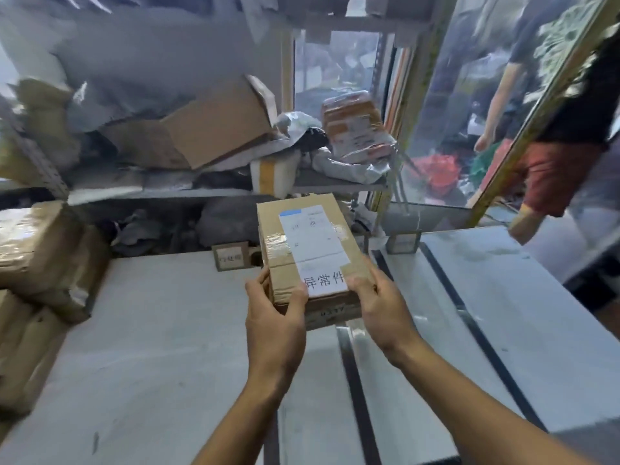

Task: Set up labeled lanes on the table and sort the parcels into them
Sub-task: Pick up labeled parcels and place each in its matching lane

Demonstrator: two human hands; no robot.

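Note:
A brown cardboard parcel (302, 243) with a white shipping label and a taped white paper slip is held above the middle of the white table (161, 330). My left hand (275, 310) grips its near left corner, thumb on top. My right hand (379, 303) grips its near right corner. Black tape strips (355, 391) run front to back on the table and divide it into lanes. Two small cardboard lane signs stand at the far edge: one (230, 257) just left of the parcel, another (402, 242) to its right.
Large taped brown parcels (40, 256) are stacked at the table's left edge. A shelf behind holds a heap of boxes and bags (218, 129). A glass door (469, 112) stands at the right, and a person in red shorts (550, 169) walks past it.

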